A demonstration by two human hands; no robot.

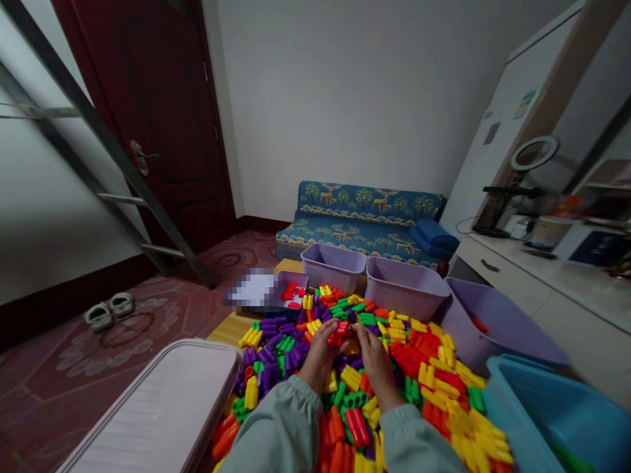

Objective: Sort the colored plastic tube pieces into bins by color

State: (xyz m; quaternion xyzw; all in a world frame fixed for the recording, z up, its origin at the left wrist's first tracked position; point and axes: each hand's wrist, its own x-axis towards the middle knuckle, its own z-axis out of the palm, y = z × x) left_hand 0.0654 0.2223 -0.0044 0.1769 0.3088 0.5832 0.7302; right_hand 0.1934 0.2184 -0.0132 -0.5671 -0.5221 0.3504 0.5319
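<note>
A red plastic building block (pixel 338 334), made of joined tubes, is held in my left hand (pixel 321 355), fingers closed around its left side. My right hand (pixel 375 358) is beside the block's right end, with thumb and fingers drawn together; what lies between its fingertips is too small to make out. Below and around both hands spreads a thick pile of similar blocks in purple, green, yellow, orange and red. Purple blocks (pixel 271 374) gather left of my hands, while yellow blocks (pixel 436 384) and red ones lie to the right.
Several lilac bins (pixel 407 282) line the pile's far side. A blue bin (pixel 557 414) stands at the right. At left are a pale lid (pixel 158 414) and a small lilac tray (pixel 300 279) holding red blocks. Beyond are a patterned sofa (pixel 355 223) and a ladder (pixel 123 171).
</note>
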